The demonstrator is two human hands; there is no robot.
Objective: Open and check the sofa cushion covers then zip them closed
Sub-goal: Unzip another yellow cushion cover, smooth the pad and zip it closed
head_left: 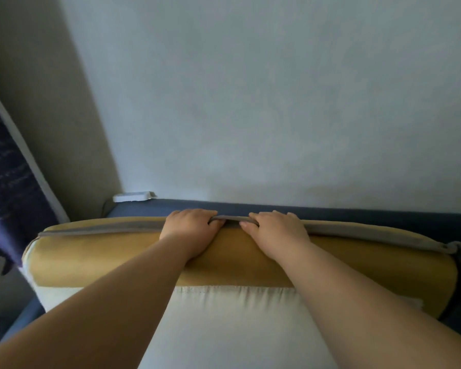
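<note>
Cushion cover (240,259): one, yellow.
Zip strip (104,230): one, grey.
Hands: two; the strip is gripped by left hand (190,230) and right hand (276,233).

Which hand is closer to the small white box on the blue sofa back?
Left. The left hand holds the grey zipper strip right of the small white box; the right hand holds it farther right.

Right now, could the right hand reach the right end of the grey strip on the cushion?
Probably yes. The right hand grips the grey strip near its middle, and the strip runs bare along the cushion to its right end, with nothing in between.
</note>
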